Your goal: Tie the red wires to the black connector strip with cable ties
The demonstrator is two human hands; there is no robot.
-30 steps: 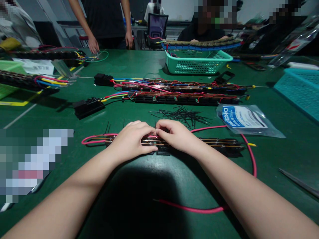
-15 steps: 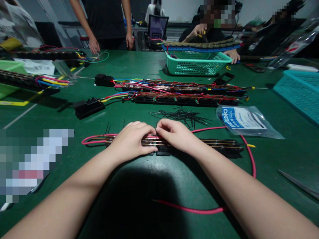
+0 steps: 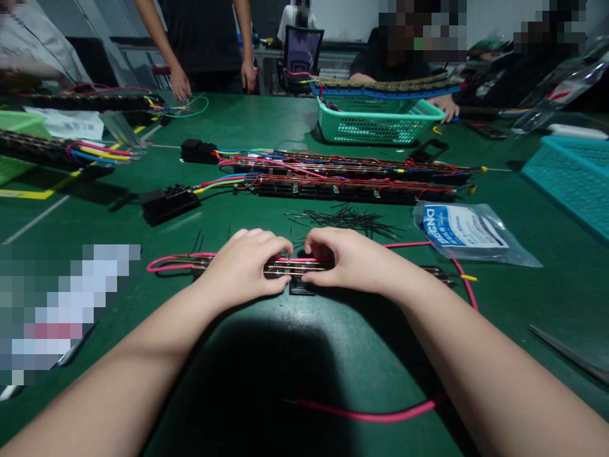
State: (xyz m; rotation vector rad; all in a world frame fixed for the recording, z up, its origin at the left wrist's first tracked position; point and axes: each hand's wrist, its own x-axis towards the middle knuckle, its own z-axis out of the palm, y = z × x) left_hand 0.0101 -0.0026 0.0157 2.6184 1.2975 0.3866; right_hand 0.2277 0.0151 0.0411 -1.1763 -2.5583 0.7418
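A long black connector strip [image 3: 299,285] with brass rails lies across the green table [image 3: 266,355] in front of me. A pink wire [image 3: 176,260] runs along it, loops at its left end and trails round to the near right. My left hand [image 3: 245,266] grips the strip left of its middle, fingers curled over it. My right hand [image 3: 349,260] is closed over the strip just to the right, fingertips almost touching the left hand's. A loose pile of thin black cable ties [image 3: 349,220] lies just beyond my hands.
Two finished wired strips [image 3: 342,178] lie farther back, with black connector blocks [image 3: 166,203] at their left ends. A clear labelled bag [image 3: 464,231] lies at right. Green basket [image 3: 375,119] and teal basket [image 3: 571,174] stand behind. Other people stand and sit along the far edge.
The strip and pink wire have shifted slightly left and toward me. My right hand has closed down over the strip, from a fingertip pinch at the middle.
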